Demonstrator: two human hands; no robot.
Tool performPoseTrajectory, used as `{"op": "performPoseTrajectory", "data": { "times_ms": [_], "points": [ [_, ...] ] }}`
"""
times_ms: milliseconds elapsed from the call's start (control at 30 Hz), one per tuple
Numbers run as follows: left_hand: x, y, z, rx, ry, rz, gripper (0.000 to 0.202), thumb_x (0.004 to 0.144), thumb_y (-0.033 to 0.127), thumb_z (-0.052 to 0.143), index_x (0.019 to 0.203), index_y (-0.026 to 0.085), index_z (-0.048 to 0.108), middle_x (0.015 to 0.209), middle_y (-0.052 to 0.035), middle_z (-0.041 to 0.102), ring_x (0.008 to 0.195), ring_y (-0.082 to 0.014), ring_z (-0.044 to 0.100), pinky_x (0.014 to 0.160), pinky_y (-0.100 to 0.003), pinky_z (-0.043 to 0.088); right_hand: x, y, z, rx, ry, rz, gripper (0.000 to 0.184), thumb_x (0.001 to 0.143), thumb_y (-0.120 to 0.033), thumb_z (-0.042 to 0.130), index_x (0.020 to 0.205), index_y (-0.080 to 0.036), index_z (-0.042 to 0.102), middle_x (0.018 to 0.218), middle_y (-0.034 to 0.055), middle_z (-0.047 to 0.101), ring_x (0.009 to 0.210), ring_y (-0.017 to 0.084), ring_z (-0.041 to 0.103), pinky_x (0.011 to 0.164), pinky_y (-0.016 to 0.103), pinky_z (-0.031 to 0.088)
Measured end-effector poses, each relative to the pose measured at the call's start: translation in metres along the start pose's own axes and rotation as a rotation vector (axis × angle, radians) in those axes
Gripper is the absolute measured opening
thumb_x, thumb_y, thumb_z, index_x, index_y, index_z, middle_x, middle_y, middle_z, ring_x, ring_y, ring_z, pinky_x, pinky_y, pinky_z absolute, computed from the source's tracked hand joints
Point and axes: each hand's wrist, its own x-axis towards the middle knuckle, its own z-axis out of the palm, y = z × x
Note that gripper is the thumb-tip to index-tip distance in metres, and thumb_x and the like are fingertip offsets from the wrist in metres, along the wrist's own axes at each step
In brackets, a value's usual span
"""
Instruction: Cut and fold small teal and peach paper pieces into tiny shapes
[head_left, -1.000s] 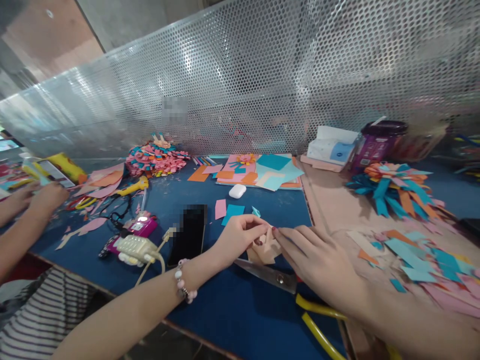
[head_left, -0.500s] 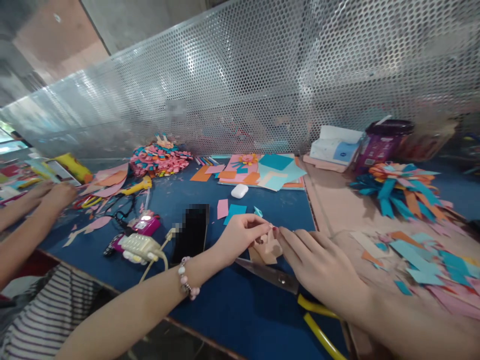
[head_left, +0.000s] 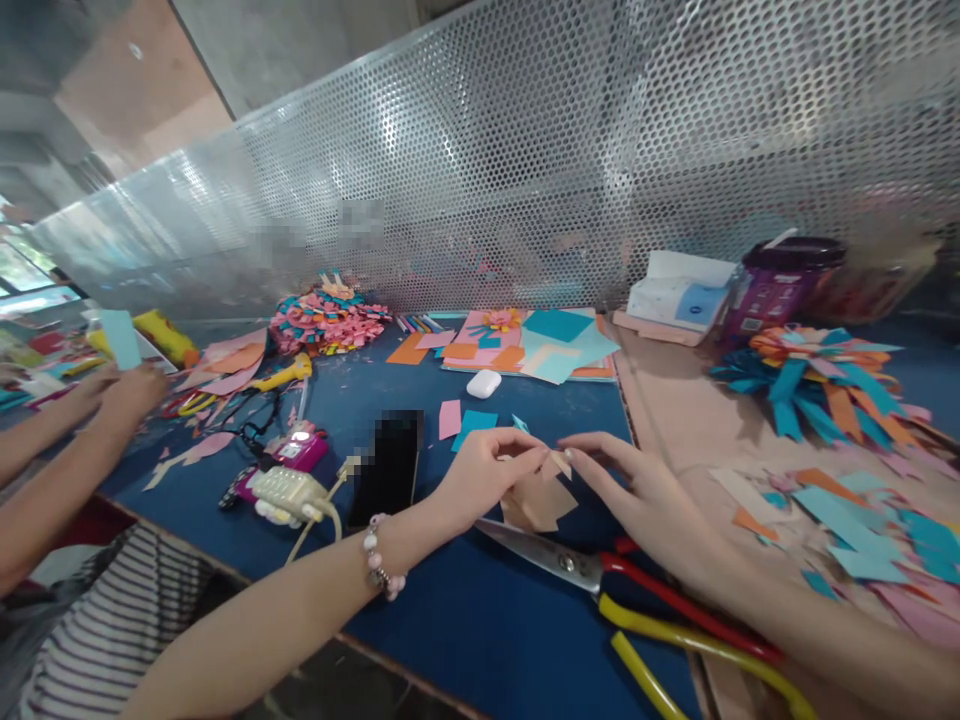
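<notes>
My left hand [head_left: 487,470], with a beaded bracelet [head_left: 373,560] at its wrist, pinches a small folded piece of beige paper [head_left: 556,464]. At the other side of this piece are the thumb and index finger of my right hand [head_left: 637,490], pinched close on its edge. Below the fingers, beige paper pieces [head_left: 536,497] lie on the table. Large scissors [head_left: 555,560] with red and yellow handles rest just in front of them, partly under my right forearm. Beyond my left hand lie a blue paper square [head_left: 474,425] and a pink paper piece [head_left: 449,418].
A phone [head_left: 388,465] and a cream cable plug [head_left: 292,495] lie left. Behind are a white earphone case [head_left: 484,383] and a pink paper-strip pile [head_left: 326,318]. Right are a paper pompom [head_left: 817,385], scraps [head_left: 840,515] and a purple cup [head_left: 780,285]. A co-worker's hands [head_left: 131,395] hold blue paper.
My right hand has turned and lifted slightly, its fingers drawn back, uncovering the red scissor handle. The beige paper is raised a little. The co-worker's hands now hold up light blue paper.
</notes>
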Motion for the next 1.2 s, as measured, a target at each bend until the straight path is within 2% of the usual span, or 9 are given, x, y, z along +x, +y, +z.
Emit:
{"op": "performPoseTrajectory", "data": {
  "times_ms": [133,267,433,633,800,967,1200],
  "points": [
    [0.0,-0.002,-0.001,0.057,0.0,0.028,0.021,0.076,0.034,0.06,0.082,0.016,0.07,0.079,-0.004,0.068,0.072,-0.0153,0.058,0.065,-0.024,0.044,0.003,0.0,-0.001,0.075,-0.1,0.041,0.026,0.089,-0.041,0.047,0.095,-0.021,0.062,0.085,0.0035,0.067,0.077,0.018,0.062,0.068,0.032,0.051],
    [-0.001,-0.003,-0.001,0.06,-0.014,0.023,0.023,0.076,0.035,0.06,0.084,0.016,0.07,0.079,-0.0041,0.068,0.072,-0.0154,0.058,0.065,-0.024,0.043,0.004,0.004,0.0,0.1,-0.148,0.062,0.025,0.089,-0.041,0.047,0.09,-0.02,0.061,0.081,0.0019,0.067,0.076,0.017,0.061,0.068,0.03,0.049],
    [0.001,-0.003,-0.002,0.063,-0.038,0.003,0.023,0.077,0.035,0.06,0.082,0.015,0.069,0.081,-0.0049,0.068,0.073,-0.0148,0.058,0.064,-0.023,0.043,0.004,0.008,0.002,0.133,-0.122,0.062,0.024,0.09,-0.04,0.045,0.088,-0.019,0.058,0.081,0.0025,0.066,0.075,0.016,0.061,0.067,0.03,0.048],
    [0.001,0.001,-0.004,0.198,-0.032,0.097,0.024,0.079,0.036,0.057,0.086,0.016,0.067,0.082,-0.0046,0.066,0.071,-0.0136,0.057,0.062,-0.022,0.043,0.003,0.009,0.004,0.117,-0.137,0.023,0.023,0.091,-0.04,0.043,0.087,-0.02,0.054,0.075,0.0007,0.062,0.07,0.015,0.058,0.063,0.029,0.047],
    [0.0,0.002,-0.004,0.267,-0.072,0.108,0.025,0.079,0.038,0.057,0.082,0.015,0.066,0.078,-0.0043,0.065,0.066,-0.013,0.056,0.059,-0.022,0.042,0.002,0.005,0.002,0.062,-0.18,0.032,0.022,0.091,-0.038,0.043,0.087,-0.021,0.056,0.078,0.0002,0.064,0.074,0.016,0.06,0.066,0.028,0.047],
    [0.001,0.002,-0.004,0.209,-0.116,0.095,0.023,0.08,0.035,0.057,0.084,0.014,0.065,0.08,-0.0054,0.065,0.074,-0.0148,0.058,0.067,-0.024,0.045,0.002,0.004,0.001,0.082,-0.183,0.059,0.023,0.091,-0.04,0.043,0.088,-0.021,0.056,0.078,-0.0001,0.063,0.073,0.015,0.058,0.066,0.028,0.046],
    [-0.001,-0.002,-0.001,0.168,-0.068,0.11,0.027,0.081,0.038,0.056,0.085,0.013,0.065,0.085,-0.0076,0.067,0.077,-0.0166,0.059,0.072,-0.027,0.046,0.002,0.003,0.001,0.122,-0.223,0.053,0.027,0.09,-0.044,0.043,0.085,-0.022,0.058,0.081,0.001,0.064,0.079,0.017,0.058,0.071,0.03,0.045]
  ]
}}
